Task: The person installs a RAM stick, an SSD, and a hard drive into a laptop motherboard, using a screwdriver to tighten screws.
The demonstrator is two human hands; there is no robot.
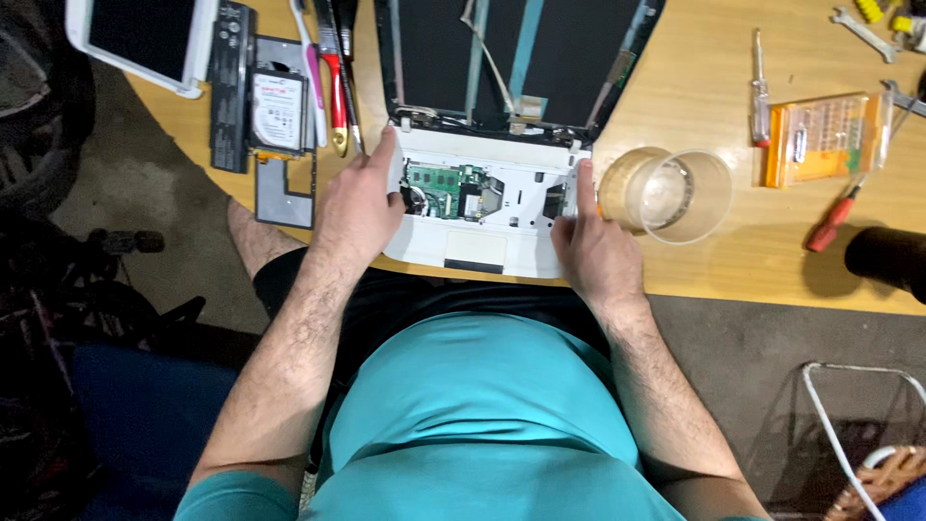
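A small white laptop base (482,246) lies open at the near edge of the wooden table (694,87), its green circuit board (446,183) exposed. Its dark screen lid (559,53) leans back behind it, with ribbon cables across it. My left hand (359,205) grips the base's left side, with the index finger along the left hinge corner. My right hand (596,246) grips the right side, with a finger pointing up the right edge.
A clear plastic cup (675,193) lies on its side just right of the laptop. Further right are an orange bit case (825,137), screwdrivers (760,92) and wrenches. Left of the laptop lie a hard drive (278,108), a battery (230,87), a grey cover plate (285,193), hand tools and a white tablet (145,39).
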